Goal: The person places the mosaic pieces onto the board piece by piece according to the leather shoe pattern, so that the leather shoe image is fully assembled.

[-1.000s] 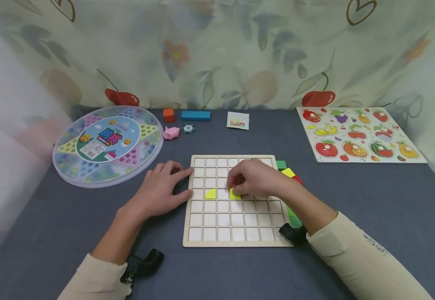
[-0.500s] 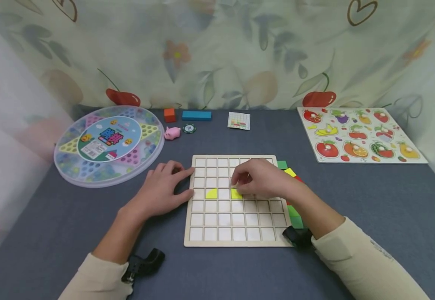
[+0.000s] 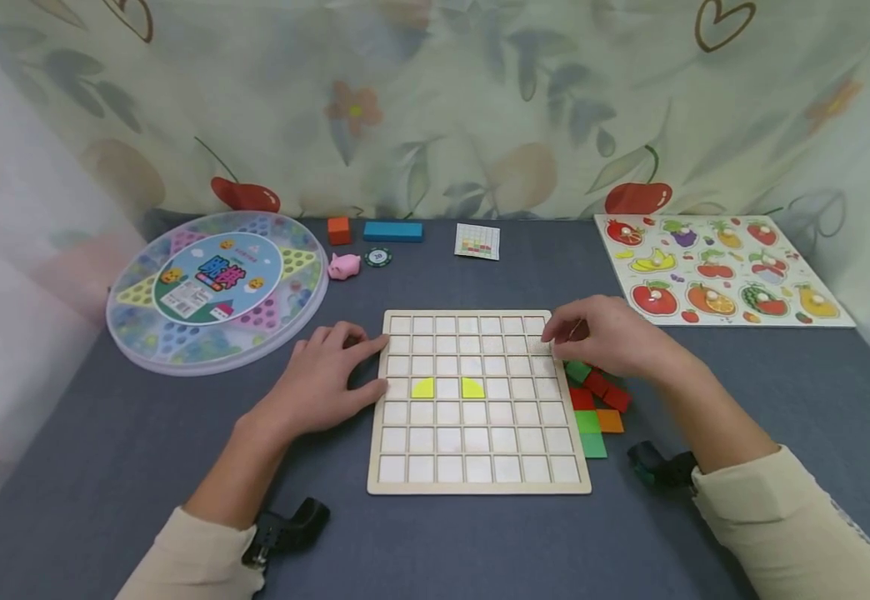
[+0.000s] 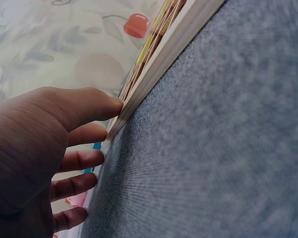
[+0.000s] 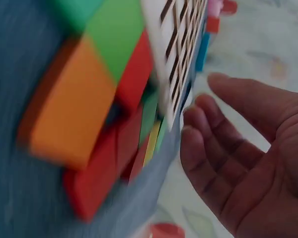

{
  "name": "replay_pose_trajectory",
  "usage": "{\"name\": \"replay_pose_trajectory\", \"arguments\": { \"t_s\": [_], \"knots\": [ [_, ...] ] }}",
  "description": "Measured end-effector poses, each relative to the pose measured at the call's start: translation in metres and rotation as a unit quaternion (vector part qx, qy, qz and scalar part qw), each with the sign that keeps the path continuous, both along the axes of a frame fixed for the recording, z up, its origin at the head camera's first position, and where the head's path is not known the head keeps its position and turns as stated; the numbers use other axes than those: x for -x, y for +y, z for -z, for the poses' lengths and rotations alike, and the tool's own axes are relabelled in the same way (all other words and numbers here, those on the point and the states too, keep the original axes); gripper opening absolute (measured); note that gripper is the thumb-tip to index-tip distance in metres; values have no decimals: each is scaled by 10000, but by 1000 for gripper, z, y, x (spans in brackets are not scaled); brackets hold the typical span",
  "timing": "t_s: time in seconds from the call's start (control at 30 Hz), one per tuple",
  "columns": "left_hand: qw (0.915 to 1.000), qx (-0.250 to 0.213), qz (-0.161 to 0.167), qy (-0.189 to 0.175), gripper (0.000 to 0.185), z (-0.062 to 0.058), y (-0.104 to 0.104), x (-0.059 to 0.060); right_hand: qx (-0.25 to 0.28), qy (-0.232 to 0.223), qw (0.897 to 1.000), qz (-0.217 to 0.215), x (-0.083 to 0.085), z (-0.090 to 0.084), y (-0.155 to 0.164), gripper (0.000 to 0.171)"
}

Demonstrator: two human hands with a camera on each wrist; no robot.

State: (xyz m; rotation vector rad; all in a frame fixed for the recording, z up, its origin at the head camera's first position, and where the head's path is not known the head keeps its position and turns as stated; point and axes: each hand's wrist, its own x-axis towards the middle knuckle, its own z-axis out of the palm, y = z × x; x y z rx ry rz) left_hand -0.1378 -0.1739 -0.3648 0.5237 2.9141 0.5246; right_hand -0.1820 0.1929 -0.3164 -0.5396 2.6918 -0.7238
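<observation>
The board (image 3: 477, 402) lies flat on the table (image 3: 742, 400), its sides square to the near table edge. It looks stiff and light. The left hand (image 3: 322, 379) is pressed, fingers straight, against the board's left edge. Two yellow pieces (image 3: 422, 387) are set in the board's middle row. The blocks (image 3: 594, 398) are piled just right of the board. They look hard, light and smooth, best pinched by their sides. The right hand (image 3: 609, 337) is held loose over the blocks at the board's far right corner, with nothing seen in it.

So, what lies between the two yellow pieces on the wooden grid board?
One bare white cell separates the left yellow piece from the right yellow piece on the wooden grid board, seen in the head view.
</observation>
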Motion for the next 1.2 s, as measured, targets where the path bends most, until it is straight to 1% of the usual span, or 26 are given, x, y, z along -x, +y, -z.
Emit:
{"name": "replay_pose_trajectory", "arguments": {
  "t_s": [0.1, 0.27, 0.5, 0.73, 0.83, 1.0, 1.1, 1.2],
  "knots": [
    [10000, -21, 22, 57, 64, 0, -2, -1, -296, 151, 9994, 77, 5, 1, 12, 16],
    [9999, 14, 44, 119, 61, 0, -3, -2, -652, 242, 9976, -17, 10, 8, 23, 22],
    [9999, 63, 20, 132, 64, 0, -1, 0, -830, 332, 9960, -11, 12, 15, 27, 24],
    [9999, 78, -2, 122, 64, 0, -1, 0, -923, 231, 9954, 56, 13, 15, 24, 25],
    [9999, 74, -14, 117, 64, 0, -1, 0, -868, 249, 9958, 174, 13, 16, 22, 22],
    [9999, 89, -23, 75, 64, 0, -1, 0, -530, 205, 9973, 456, 12, 16, 23, 20],
    [9999, 86, -12, 60, 64, 0, -1, 0, -280, 217, 9975, 605, 10, 13, 22, 19],
    [9999, 85, -15, 54, 65, 0, -1, 0, -52, 291, 9976, 626, 7, 7, 13, 16]
  ]
}}
